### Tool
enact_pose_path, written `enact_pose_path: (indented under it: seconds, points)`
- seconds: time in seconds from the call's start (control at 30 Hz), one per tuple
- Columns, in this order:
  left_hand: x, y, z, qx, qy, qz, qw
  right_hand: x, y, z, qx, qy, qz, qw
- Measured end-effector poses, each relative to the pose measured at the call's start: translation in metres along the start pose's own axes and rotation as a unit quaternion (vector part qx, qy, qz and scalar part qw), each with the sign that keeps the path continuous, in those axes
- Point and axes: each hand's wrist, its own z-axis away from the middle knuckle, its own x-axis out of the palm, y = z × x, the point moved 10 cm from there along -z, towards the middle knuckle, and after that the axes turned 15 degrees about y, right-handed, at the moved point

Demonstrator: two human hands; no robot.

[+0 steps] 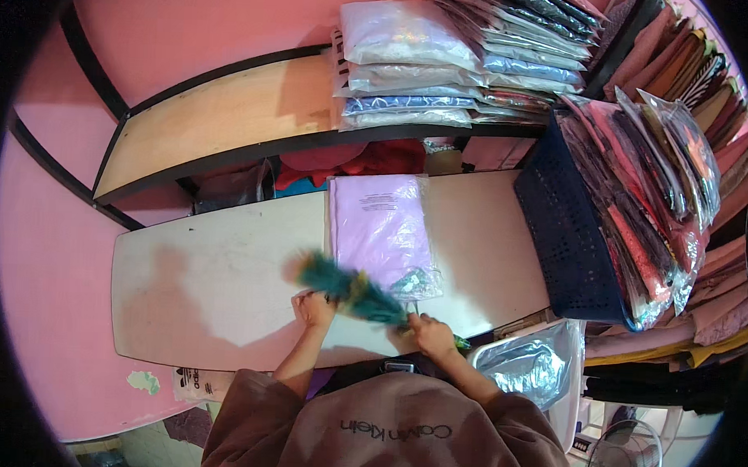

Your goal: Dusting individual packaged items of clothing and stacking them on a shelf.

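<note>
Two hands meet over the pale worktop (216,286), just below the middle of the frame. My left hand (314,307) is curled into a fist on the near end of a teal and green feathery bundle (351,289), which looks like a duster or a tasselled piece of cloth; motion blur keeps me from saying which. My right hand (431,334) is closed around the other end of the same bundle, lower and further right, close to the worktop's near edge. The bundle runs on a slant between the two hands, from centre left down to lower centre right, its blurred upper tip reaching past my left hand.

Just beyond the bundle, at centre frame, a flat lilac garment in a clear plastic bag (381,230) lies on the worktop, its near corner touching or just under the feathers. At the right end of the worktop stands a dark blue perforated basket (555,240), packed with bagged garments in pinks and dark tones. Above it, upper centre, a stack of bagged clothes (413,70) sits on a wooden shelf (221,117). A crumpled silver bag (522,366) lies at lower right, beside my right forearm.
</note>
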Motion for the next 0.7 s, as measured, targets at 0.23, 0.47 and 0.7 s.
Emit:
enact_pose_path:
  seconds: [0.23,0.47,0.7]
  points:
    - [0.018,-0.005,0.003,-0.023,-0.105,-0.067,0.992,-0.016,0.102,0.001,0.209,0.125,0.052,0.968]
    - [0.000,0.012,-0.004,0.015,-0.049,-0.050,0.997,0.020,0.022,0.000,0.020,0.013,0.062,0.998]
    - [0.000,0.007,-0.001,0.001,-0.047,-0.065,0.997,-0.033,0.182,-0.017,0.309,0.106,0.110,0.939]
